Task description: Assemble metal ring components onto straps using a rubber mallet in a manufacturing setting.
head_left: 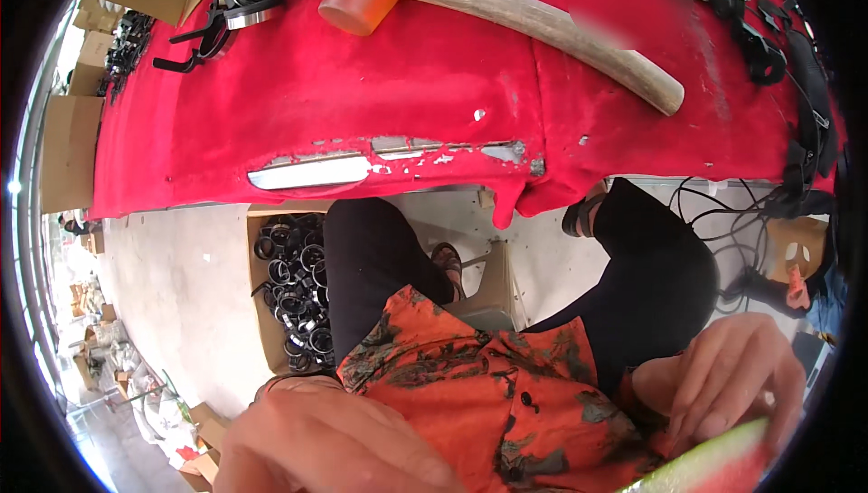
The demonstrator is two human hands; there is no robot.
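Pinching right hand: holds melon at lower right; a loose grip could drop it.
Left hand: partly cut off; grip cannot be told.
Shirt: drips might stain it.
Mallet: tugged cloth could shift it.

Right hand holding watermelon slice (green-rinded), mallet on red cloth

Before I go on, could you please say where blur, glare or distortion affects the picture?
Head view: a hazy patch smears the red cloth by the mallet handle; white glare streaks the left side; fisheye distortion bends edges near the black rim.
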